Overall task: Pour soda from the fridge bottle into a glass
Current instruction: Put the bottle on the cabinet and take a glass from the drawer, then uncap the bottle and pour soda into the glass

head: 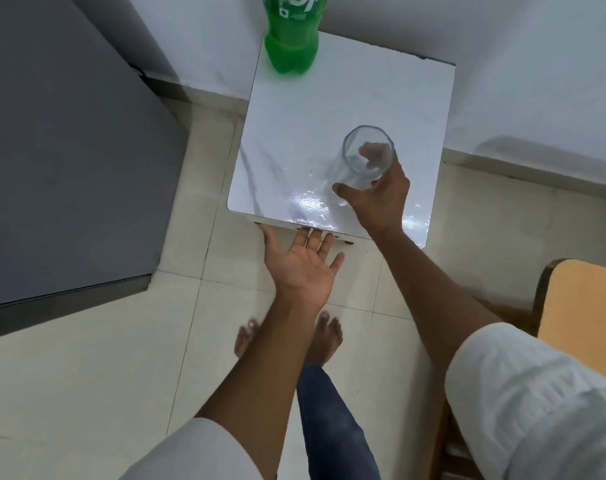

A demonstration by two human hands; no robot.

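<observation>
Basically one head view, looking steeply down. Bench [280, 140] was a small square top, glossy white with faint grey marble veining, rounded corners, glare along its near edge. Its far edge sat against a white wall.

Bottle [292, 32]: green translucent plastic, lobed base, label partly cut off by the frame top. It stood upright at the bench's far left corner, close to the left edge. Cap was out of view.

Glass [362, 159]: clear, smooth, straight-sided tumbler, empty as far as I could tell. It was tilted, mouth toward the camera and away from the person, over the near right part of the bench. Right hand [381, 195] was wrapped around its lower half, thumb on the near side, fingers visible through the wall. Couldn't tell whether the base touched the bench.

Left hand [303, 265] was spread wide, palm up, holding nothing, fingertips at or just under the bench's near edge.

Both sleeves were white, rolled-up fabric.

Room: bare bench surface between bottle and glass, well apart. Grey flat-topped fridge [62, 161] stood left of the bench with a strip of beige tiled floor [87, 375] between. A tan wooden chair [581, 334] sat near right, close to the right arm.
</observation>
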